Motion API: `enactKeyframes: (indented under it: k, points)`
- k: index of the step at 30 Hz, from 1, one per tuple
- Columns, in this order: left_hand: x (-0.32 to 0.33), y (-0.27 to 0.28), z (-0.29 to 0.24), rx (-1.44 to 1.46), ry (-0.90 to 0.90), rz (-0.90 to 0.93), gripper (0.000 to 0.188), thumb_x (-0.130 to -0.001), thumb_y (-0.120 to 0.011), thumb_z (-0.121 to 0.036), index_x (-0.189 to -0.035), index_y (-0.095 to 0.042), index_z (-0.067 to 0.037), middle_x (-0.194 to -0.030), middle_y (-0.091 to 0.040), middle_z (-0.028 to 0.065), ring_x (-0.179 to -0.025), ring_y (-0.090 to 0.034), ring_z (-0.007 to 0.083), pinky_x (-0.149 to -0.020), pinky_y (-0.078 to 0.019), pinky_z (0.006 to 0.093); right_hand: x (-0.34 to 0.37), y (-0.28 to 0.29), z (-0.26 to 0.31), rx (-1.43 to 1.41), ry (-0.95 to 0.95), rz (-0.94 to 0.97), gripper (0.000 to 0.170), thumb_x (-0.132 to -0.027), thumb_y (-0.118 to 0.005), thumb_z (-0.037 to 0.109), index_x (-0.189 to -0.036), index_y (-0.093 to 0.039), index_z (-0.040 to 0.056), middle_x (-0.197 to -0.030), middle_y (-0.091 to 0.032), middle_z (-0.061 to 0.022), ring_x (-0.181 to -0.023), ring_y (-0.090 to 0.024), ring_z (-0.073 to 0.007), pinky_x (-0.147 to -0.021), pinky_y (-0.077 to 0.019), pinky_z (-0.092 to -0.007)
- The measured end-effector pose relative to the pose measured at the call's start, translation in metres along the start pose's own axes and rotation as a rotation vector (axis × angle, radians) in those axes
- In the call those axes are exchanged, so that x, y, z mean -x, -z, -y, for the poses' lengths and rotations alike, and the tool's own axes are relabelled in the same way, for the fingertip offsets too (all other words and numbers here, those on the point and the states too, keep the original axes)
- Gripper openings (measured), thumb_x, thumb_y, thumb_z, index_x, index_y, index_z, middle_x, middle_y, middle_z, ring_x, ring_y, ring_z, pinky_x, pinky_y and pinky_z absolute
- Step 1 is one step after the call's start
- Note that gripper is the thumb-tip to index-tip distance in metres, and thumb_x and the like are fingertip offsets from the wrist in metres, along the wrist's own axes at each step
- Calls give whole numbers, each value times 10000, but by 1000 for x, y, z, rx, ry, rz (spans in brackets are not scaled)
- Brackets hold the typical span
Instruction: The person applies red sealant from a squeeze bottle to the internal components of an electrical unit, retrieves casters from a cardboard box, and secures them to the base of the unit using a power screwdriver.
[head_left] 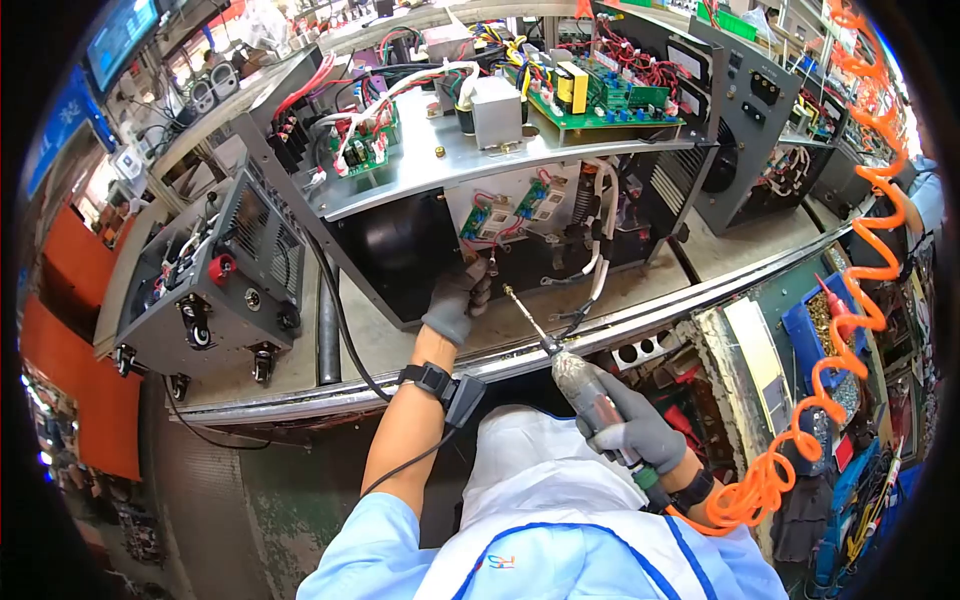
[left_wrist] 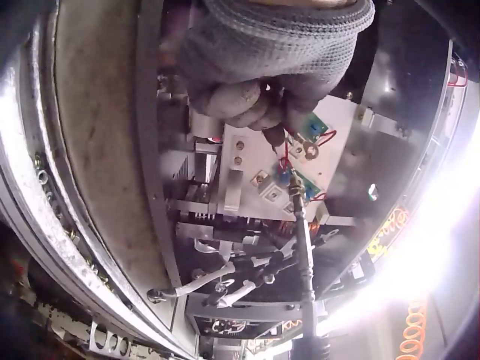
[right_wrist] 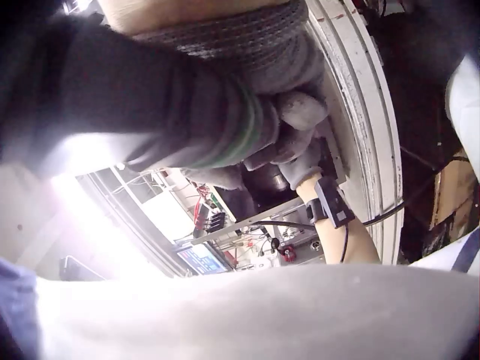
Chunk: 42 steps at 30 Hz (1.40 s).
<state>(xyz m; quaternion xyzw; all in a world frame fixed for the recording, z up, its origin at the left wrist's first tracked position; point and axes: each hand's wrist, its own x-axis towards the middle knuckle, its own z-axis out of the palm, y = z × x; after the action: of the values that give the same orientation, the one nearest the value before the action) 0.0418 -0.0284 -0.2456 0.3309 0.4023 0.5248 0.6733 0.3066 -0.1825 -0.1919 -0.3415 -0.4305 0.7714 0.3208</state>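
Note:
My gloved left hand [head_left: 458, 300] reaches into the lower bay of an open metal cabinet [head_left: 385, 205]. In the left wrist view its fingers are curled, pinching at a thin red wire [left_wrist: 285, 159] beside small green circuit boards [left_wrist: 307, 180] on a pale plate [left_wrist: 247, 184]. My gloved right hand [head_left: 632, 418] grips a pneumatic screwdriver [head_left: 585, 385] with a long bit [head_left: 528, 318]. The bit points up and left toward the bay, its tip right of the left hand in the head view. In the right wrist view the dark tool handle [right_wrist: 187, 112] hides most of the right fingers.
An orange coiled hose [head_left: 765, 480] runs from the screwdriver up the right side. White cables with ring lugs [head_left: 600, 240] hang in the bay. A grey unit with casters [head_left: 215, 290] stands left; another cabinet [head_left: 745, 130] stands right. Blue parts bins [head_left: 815, 335] sit lower right.

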Motion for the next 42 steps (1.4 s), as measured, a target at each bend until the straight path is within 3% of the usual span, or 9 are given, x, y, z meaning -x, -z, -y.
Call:
enactKeyframes:
  k: [5,9,11,14,20,30,32,35,42]
  points:
    - [-16,-1,9,98,120,-128,111,-837,-570,-198,-801,-565,-93,-530,-408,-36,-405,-323,68,-367,-203,216,-4,5,1,8,-2,-42,893,-592,-606,19,-1392,-209,2,-1025,-496,-84,-845,-506,-155,-741,-432,-255]
    - [-30,2,18,111,102,-107,105,-856,-521,-169,-846,-558,-71,-587,-466,-17,-441,-351,62,-377,-234,205,-6,6,0,-80,-4,-56,903,-595,-600,-1,-1398,-187,-10,-1060,-491,-97,-872,-511,-166,-774,-428,-260]
    - [-41,7,23,350,56,225,137,-856,-525,-181,-898,-574,-60,-592,-463,-10,-452,-354,70,-380,-240,209,-9,9,-2,-61,28,-68,925,-591,-603,-6,-1403,-162,-16,-1087,-485,-112,-887,-513,-169,-789,-429,-261]
    - [-41,-7,24,452,13,217,69,-852,-542,-173,-890,-541,-115,-570,-384,-42,-440,-305,62,-370,-207,209,-10,5,3,-62,41,-81,932,-589,-610,3,-1403,-155,-20,-1106,-483,-119,-897,-515,-175,-784,-436,-261]
    - [-40,-8,31,600,-17,292,200,-874,-554,-181,-1025,-554,-50,-609,-455,-25,-459,-346,66,-374,-243,200,-10,6,1,-22,52,-117,933,-583,-621,16,-1399,-169,-15,-1079,-490,-118,-881,-523,-169,-742,-451,-258]
    - [-46,1,35,519,7,245,114,-867,-562,-200,-846,-552,-88,-580,-420,-40,-458,-356,62,-374,-255,199,-12,4,9,-1,19,-113,906,-591,-628,28,-1392,-207,7,-1041,-485,-105,-840,-521,-151,-700,-454,-253]
    - [-44,5,34,331,-64,165,155,-794,-644,-239,-775,-552,-116,-568,-398,-52,-416,-354,60,-362,-266,202,-17,6,4,85,83,-89,901,-606,-638,48,-1395,-204,9,-1036,-477,-100,-837,-508,-143,-710,-449,-265]
    - [-44,3,32,190,-72,-28,178,-768,-665,-245,-750,-561,-102,-546,-428,-43,-387,-368,68,-348,-273,211,-25,4,-2,178,116,-102,894,-618,-642,64,-1395,-204,8,-995,-485,-89,-822,-500,-137,-717,-445,-275]
    - [-41,1,30,58,-85,-115,203,-770,-680,-252,-811,-586,-77,-539,-460,-24,-382,-387,78,-341,-277,225,-32,0,-3,229,83,-161,931,-571,-652,82,-1391,-217,2,-980,-494,-70,-792,-503,-131,-697,-438,-248]
